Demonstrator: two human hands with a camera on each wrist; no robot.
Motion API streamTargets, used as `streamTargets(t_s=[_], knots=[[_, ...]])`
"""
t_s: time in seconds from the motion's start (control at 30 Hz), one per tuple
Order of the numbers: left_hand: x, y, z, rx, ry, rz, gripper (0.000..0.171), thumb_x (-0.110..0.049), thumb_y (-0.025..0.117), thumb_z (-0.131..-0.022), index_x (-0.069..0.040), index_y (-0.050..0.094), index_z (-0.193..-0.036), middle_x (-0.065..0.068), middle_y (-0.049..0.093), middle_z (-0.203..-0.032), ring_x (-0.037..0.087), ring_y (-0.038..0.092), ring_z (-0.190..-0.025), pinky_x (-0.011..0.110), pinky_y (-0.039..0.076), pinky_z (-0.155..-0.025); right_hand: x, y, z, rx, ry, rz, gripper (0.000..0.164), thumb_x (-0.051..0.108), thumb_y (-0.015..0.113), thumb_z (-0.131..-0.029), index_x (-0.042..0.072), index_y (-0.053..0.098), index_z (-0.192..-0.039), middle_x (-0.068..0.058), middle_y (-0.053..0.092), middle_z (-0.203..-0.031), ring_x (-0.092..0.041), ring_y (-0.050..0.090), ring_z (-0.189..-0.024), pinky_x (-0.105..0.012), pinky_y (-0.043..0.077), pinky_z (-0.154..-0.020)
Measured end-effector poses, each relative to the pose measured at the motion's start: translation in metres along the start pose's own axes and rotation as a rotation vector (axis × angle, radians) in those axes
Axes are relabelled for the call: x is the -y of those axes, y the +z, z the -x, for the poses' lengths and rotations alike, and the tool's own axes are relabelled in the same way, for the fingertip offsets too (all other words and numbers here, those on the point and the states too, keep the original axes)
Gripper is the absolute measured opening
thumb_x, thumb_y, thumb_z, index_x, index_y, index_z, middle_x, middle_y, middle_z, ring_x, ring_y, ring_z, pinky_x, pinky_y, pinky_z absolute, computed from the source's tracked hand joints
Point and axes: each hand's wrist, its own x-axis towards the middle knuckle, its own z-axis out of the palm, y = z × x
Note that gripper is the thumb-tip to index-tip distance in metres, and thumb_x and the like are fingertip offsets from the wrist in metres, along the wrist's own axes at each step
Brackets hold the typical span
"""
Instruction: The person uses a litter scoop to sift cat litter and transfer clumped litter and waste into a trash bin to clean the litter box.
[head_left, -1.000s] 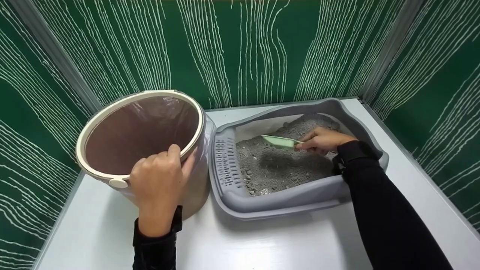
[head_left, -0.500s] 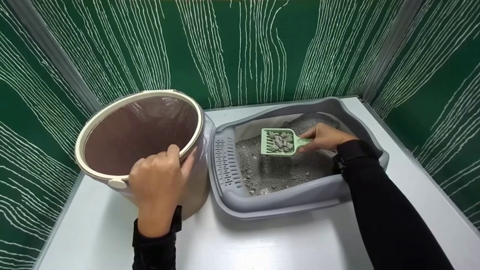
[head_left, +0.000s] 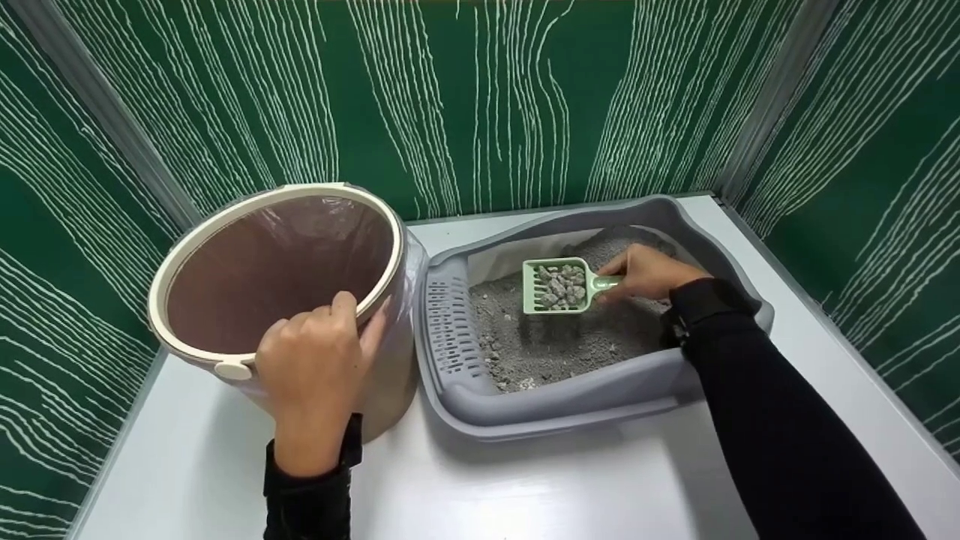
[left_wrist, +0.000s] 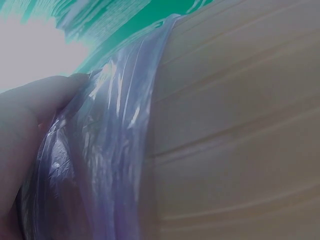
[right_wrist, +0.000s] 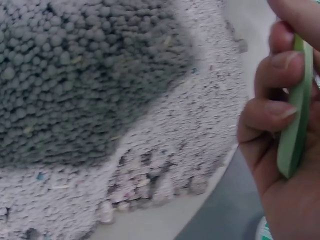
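Observation:
My right hand [head_left: 651, 271] grips the handle of a light green slotted litter scoop [head_left: 592, 283], held level above the litter. Several grey clumps [head_left: 561, 288] lie in the scoop. Below it, grey granular litter [head_left: 570, 349] fills a grey litter box [head_left: 555, 411]. In the right wrist view, curled fingers [right_wrist: 280, 112] wrap the green handle [right_wrist: 296, 120]. My left hand [head_left: 315, 367] holds the near right rim of a beige trash bin [head_left: 390, 360], which leans toward me. A clear plastic liner [left_wrist: 117, 130] folds over the bin's outside in the left wrist view.
Bin and litter box stand side by side on a white table [head_left: 480, 487]. Green walls with white wavy lines [head_left: 517, 97] enclose the back and both sides. The litter box has a slotted ledge [head_left: 454, 326] on its left, beside the bin.
The scoop has turned from edge-on to level, so its load of clumps now shows. In the last half second it has barely moved. My left hand stays on the bin rim.

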Motion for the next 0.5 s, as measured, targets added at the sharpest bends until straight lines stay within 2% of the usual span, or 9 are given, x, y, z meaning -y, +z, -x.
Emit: streamTargets(t_s=[0.1, 0.17, 0.33, 0.5], knots=[[0.0, 0.0, 0.001, 0.006, 0.008, -0.005, 0.044, -0.036, 0.082, -0.082, -0.006, 0.054, -0.066, 0.011, 0.054, -0.047, 0.033, 0.058, -0.044, 0.04, 0.037, -0.045, 0.005, -0.005, 0.0, 0.054, 0.011, 0.018, 0.034, 0.015, 0.081, -0.085, 0.002, 0.076, -0.117, -0.017, 0.078, -0.111, 0.0, 0.054, -0.063, -0.018, 0.044, -0.062], [0.0, 0.0, 0.002, 0.006, 0.013, -0.006, 0.044, -0.037, 0.082, -0.083, -0.006, 0.055, -0.067, 0.011, 0.054, -0.047, 0.033, 0.058, -0.044, 0.04, 0.037, -0.044, 0.009, -0.009, 0.0, 0.071, 0.025, 0.032, 0.036, 0.021, 0.081, -0.086, 0.005, 0.075, -0.118, -0.015, 0.078, -0.114, 0.0, 0.056, -0.066, -0.017, 0.044, -0.065], [0.002, -0.001, 0.002, -0.008, 0.035, -0.01, 0.047, -0.04, 0.081, -0.085, -0.006, 0.054, -0.067, 0.01, 0.052, -0.046, 0.033, 0.056, -0.041, 0.04, 0.036, -0.043, 0.029, -0.027, 0.001, 0.055, 0.04, 0.02, 0.039, 0.024, 0.081, -0.087, 0.006, 0.074, -0.121, -0.014, 0.077, -0.116, -0.003, 0.063, -0.073, -0.017, 0.05, -0.071], [0.002, -0.005, 0.001, -0.02, 0.058, -0.023, 0.053, -0.045, 0.077, -0.088, -0.008, 0.05, -0.063, 0.009, 0.046, -0.043, 0.032, 0.052, -0.038, 0.039, 0.034, -0.041, 0.058, -0.052, 0.004, 0.027, 0.032, 0.059, 0.034, 0.023, 0.08, -0.087, 0.009, 0.075, -0.119, -0.013, 0.079, -0.112, -0.008, 0.056, -0.066, -0.023, 0.047, -0.064]])
